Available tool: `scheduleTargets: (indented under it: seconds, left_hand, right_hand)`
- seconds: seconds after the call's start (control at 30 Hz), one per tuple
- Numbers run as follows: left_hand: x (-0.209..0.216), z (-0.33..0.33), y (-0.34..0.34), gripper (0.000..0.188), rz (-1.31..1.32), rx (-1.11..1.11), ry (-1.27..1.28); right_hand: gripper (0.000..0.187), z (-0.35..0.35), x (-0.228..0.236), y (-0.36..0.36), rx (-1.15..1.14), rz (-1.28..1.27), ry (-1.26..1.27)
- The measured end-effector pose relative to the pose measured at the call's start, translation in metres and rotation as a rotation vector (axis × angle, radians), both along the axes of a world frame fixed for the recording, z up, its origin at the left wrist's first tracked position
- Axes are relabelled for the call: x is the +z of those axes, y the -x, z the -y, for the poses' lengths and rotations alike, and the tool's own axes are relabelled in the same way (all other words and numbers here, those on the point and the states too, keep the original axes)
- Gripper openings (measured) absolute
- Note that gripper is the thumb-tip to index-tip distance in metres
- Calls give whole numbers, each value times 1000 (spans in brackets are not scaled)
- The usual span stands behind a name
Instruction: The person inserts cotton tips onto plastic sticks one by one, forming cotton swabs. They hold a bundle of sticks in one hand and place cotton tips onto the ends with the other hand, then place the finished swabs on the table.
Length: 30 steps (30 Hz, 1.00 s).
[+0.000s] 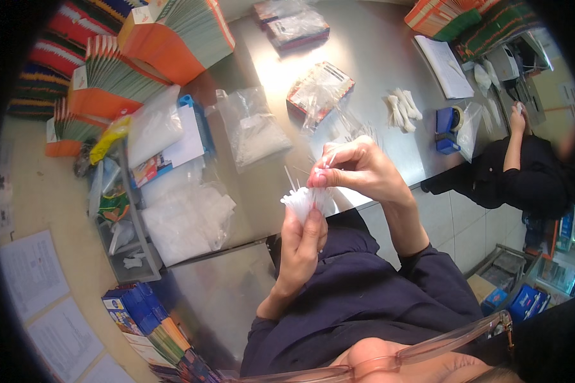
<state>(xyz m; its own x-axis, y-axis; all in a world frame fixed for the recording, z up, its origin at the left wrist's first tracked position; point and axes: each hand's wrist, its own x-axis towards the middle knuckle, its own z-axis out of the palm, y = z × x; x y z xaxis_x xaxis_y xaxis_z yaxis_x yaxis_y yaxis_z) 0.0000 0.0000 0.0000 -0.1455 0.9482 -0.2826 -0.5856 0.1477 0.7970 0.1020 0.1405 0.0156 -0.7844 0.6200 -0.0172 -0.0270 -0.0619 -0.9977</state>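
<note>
My left hand [305, 237] is closed around a bundle of thin white sticks [300, 200] with small blunt white ends, held upright above the table's front edge. Just over the bundle, my right hand [358, 169] is closed in a pinch on a thin white strand [329, 157]. One or two sticks stand up higher than the others beside the right fingertips. What lies under the right fingers is too small to make out. Further right on the table lie several similar white bundles [404, 110].
Clear plastic bags [252, 127] lie on the metal table [370, 45], and more bags [188, 214] at left. A plastic-wrapped box [319, 92] sits ahead. A blue tape dispenser [448, 127] stands at right, near another person [517, 159]. Orange cartons [179, 41] are stacked far left.
</note>
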Motion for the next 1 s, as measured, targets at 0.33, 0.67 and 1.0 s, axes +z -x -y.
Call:
scheduleTargets:
  seconds: [0.33, 0.67, 1.0]
  left_hand:
    - [-22, 4, 3, 15, -58, 19, 22]
    - [-50, 0, 14, 28, -11, 137, 86]
    - [-40, -7, 14, 27, 97, 40, 23]
  right_hand:
    - [21, -49, -50, -22, -365, -17, -1]
    - [31, -34, -266, -35, -303, 756, -239]
    - [26, 3, -202, -18, -506, 577, -227]
